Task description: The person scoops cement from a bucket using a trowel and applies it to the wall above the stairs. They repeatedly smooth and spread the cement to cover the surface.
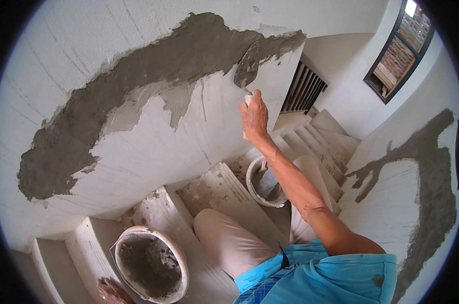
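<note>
My right hand [254, 114] grips the pale handle of a pointed trowel [247, 66], its blade smeared with grey mortar. The blade lies against the band of wet mortar [153, 61] that runs across the white wall on the left. My left hand [114, 292] rests low at the lower left on a stair step, fingers stretched out, close beside a bucket [182, 263]. Inside that bucket is grey mortar [151, 268]. Between my knees stands a second bucket [250, 178] holding a flat grey tool [268, 185]; my right forearm hides part of that bucket.
Concrete steps [224, 187] run beneath me, splashed with mortar in places. Further stairs [315, 147] lead away past a dark slatted railing [305, 86]. On the right wall is another mortar patch [437, 172], below a dark-framed window [401, 50].
</note>
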Demonstrator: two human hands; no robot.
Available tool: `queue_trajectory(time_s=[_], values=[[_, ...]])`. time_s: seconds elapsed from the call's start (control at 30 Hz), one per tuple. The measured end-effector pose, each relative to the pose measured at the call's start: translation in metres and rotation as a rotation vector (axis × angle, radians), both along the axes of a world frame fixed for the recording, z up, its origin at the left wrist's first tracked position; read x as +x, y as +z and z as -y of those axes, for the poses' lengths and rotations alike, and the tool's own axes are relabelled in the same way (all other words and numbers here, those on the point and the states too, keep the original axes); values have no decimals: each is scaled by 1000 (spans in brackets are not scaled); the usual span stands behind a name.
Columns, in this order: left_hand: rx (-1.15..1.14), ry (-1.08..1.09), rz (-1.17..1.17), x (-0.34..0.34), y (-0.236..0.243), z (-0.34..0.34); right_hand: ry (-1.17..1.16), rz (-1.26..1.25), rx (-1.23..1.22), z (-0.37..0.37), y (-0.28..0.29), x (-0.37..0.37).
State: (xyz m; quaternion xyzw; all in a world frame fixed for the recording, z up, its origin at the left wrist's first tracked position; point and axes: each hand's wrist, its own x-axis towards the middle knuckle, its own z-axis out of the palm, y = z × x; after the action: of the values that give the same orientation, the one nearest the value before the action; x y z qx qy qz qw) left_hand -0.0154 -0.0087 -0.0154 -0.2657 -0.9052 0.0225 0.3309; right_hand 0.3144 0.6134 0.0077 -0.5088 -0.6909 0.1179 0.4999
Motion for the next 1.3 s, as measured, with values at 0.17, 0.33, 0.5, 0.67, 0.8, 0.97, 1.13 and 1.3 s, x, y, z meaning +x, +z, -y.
queue_trajectory(time_s=[0.17,0.33,0.5,0.67,0.8,0.97,1.13,1.3], values=[[-33,54,28,-3,-2,6,40,58,-67,24,-6,-4],[-55,53,28,-1,-1,4,66,138,-153,40,-17,23],[-83,67,41,2,3,0,49,121,-11,38,-2,31],[-21,77,85,2,4,0,16,173,101,22,9,34],[-49,78,54,1,4,0,-7,207,124,9,12,33],[-15,69,73,1,4,0,-129,221,138,-15,-6,39],[-11,172,261,8,12,-9,-162,204,136,-26,-19,62],[-456,-85,-439,-24,-24,41,-92,203,152,-14,2,42]])
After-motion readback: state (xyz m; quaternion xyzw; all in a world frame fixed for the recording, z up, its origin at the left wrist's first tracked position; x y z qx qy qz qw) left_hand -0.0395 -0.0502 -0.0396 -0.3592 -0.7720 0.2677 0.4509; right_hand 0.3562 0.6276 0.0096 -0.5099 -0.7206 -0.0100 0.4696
